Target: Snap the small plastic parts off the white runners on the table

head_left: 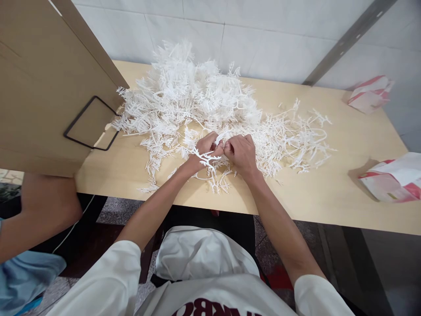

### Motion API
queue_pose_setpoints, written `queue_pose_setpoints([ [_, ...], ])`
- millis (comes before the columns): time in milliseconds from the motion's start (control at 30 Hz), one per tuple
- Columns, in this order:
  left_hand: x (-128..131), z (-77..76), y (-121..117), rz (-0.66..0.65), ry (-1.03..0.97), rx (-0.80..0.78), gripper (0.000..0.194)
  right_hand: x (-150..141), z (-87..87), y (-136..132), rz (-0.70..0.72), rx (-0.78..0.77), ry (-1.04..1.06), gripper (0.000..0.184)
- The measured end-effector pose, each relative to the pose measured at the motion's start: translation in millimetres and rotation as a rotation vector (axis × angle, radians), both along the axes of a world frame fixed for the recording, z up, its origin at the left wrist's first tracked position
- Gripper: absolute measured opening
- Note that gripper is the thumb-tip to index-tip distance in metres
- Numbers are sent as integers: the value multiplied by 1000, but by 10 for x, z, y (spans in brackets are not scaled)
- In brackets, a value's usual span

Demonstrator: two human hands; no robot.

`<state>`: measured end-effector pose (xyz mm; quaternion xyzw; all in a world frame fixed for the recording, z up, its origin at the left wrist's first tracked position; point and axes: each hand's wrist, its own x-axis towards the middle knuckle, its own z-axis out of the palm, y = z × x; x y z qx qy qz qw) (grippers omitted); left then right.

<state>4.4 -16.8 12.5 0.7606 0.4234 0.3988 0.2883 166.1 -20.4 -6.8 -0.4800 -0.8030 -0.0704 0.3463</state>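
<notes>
My left hand is closed on a white branching plastic sprig, whose forked twigs stick out below the fingers. Right beside it, my right hand is closed too, its fingertips meeting those of the left. Whatever the right fingers pinch is mostly hidden; it may be part of the same sprig. Behind both hands rises a large heap of white feathery plastic sprigs. Smaller loose pieces lie around and under the hands, and thin bare branches spread to the right.
A large cardboard panel stands at the left, with a black wire frame by its lower edge. Two red-and-white paper packets lie at the right of the wooden table. Another person's arm is at the lower left. A tiled wall backs the table.
</notes>
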Motion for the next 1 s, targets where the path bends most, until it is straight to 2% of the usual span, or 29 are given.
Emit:
queue_pose_setpoints([
  [133, 13, -66, 23, 65, -8, 15, 15, -27, 9, -9, 22, -101, 123, 24],
  [267, -5, -109, 36, 125, -76, -50, 17, -56, 56, -33, 98, -249, 321, 25],
  [367, -43, -66, 26, 65, -107, -103, 26, -58, 81, -38, 130, -258, 437, 18],
  [467, -71, -28, 29, -36, -99, -114, 31, -25, 69, -16, 117, -207, 421, 14],
  [567, -75, -51, 66, -91, -16, -42, 26, 23, 33, 14, 99, -150, 314, 11],
  [667, -67, -94, 102, -102, 87, 46, 18, 43, 20, 15, 128, -166, 195, 10],
  [733, -64, -98, 103, -103, 102, 48, 13, 35, 37, -7, 150, -146, 159, 10],
  [867, -73, -81, 77, -140, 43, -9, 6, 15, 92, -64, 155, 42, 131, 10],
  [1000, -68, -126, 72, -92, 112, 94, 7, 42, 97, -63, 78, 195, 73, 18],
])
